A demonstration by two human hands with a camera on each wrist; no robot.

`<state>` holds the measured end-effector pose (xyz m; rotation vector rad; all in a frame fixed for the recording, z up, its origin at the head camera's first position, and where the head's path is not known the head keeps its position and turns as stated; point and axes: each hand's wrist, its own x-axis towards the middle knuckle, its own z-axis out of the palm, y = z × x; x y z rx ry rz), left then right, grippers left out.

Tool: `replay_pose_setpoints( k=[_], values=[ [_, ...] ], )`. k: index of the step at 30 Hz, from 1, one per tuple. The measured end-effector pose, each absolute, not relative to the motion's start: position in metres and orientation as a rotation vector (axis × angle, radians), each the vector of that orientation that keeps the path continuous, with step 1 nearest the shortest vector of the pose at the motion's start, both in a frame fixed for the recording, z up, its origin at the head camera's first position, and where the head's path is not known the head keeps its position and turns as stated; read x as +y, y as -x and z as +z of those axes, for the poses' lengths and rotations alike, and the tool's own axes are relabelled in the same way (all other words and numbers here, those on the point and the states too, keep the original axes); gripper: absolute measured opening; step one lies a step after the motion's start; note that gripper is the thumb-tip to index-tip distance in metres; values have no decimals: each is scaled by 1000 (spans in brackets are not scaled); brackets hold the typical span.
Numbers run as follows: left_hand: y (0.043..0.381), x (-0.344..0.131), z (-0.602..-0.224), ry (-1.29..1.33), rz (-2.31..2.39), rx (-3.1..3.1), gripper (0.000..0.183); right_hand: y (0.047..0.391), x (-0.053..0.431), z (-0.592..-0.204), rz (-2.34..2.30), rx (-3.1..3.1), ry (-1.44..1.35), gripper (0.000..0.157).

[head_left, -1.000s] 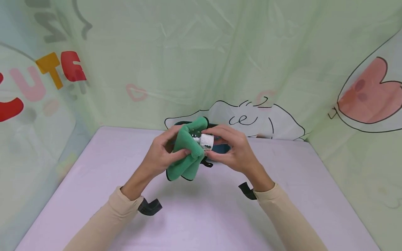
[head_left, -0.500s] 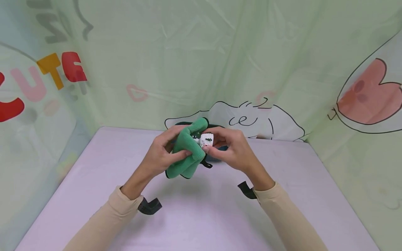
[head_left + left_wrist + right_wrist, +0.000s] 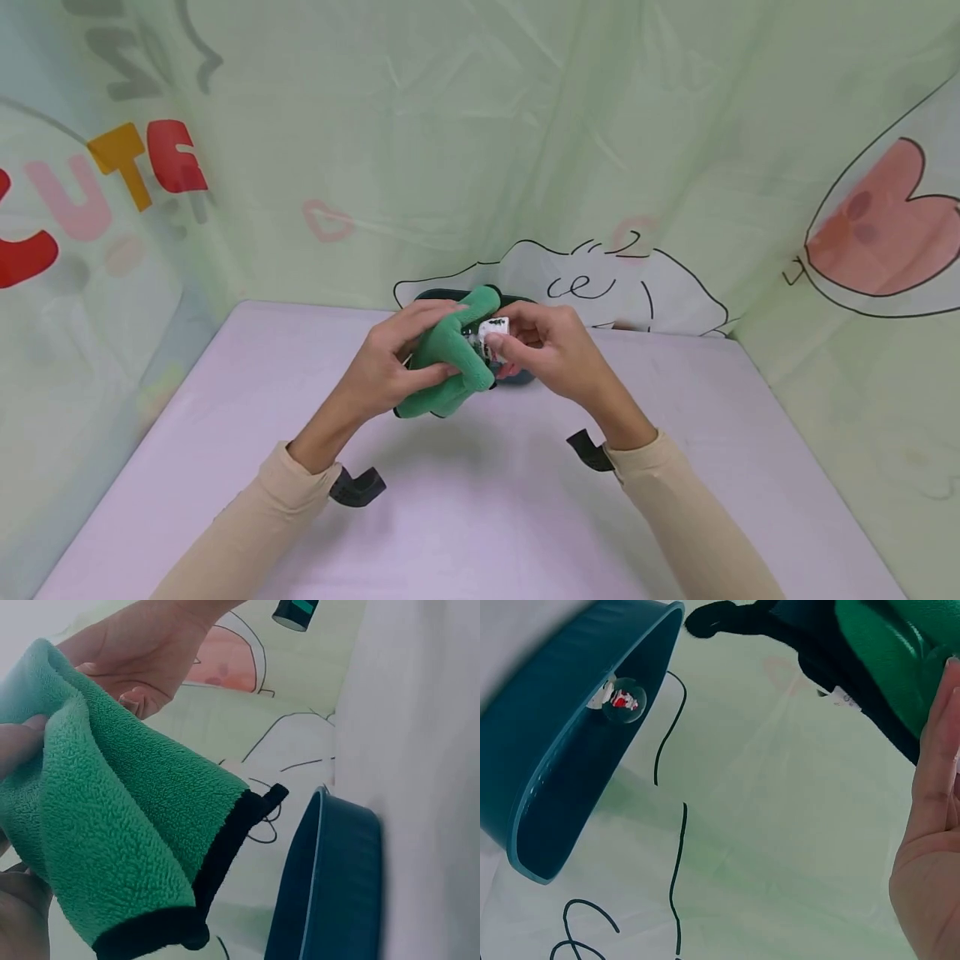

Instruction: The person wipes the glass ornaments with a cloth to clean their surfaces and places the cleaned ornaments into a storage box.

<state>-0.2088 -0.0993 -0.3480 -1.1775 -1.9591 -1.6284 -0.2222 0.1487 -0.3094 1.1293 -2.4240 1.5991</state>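
Note:
My left hand [image 3: 382, 358] grips a fluffy green cloth [image 3: 453, 346] with black edging, thumb in front and fingers behind. The cloth wraps around what looks like a small snow globe [image 3: 495, 327]; its white decorated base sticks out to the right, and the rest is mostly covered. Thumb and curled fingers of my right hand [image 3: 558, 358] pinch that base. In the left wrist view, the cloth [image 3: 127, 825] hangs in folds, with a black loop at one corner. Both hands are held above the table.
Behind the hands, a dark teal basin [image 3: 555, 742] stands at the table's back edge. Inside it sits another small snow globe [image 3: 626, 701] with a red and white figure. A printed curtain [image 3: 450, 150] encloses the lilac table [image 3: 480, 517].
The white base has turned between my right fingers, its printed side shifting. My right fingers have curled in more, and the lower cloth has risen slightly. My left hand stays nearly in place.

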Motion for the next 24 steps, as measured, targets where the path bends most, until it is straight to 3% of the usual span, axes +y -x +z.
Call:
replay_pose_setpoints(
  k=[24],
  values=[
    [204, -98, -350, 1046, -1901, -1952, 58, 227, 153, -324, 1522, -2143, -1380, 47]
  ],
)
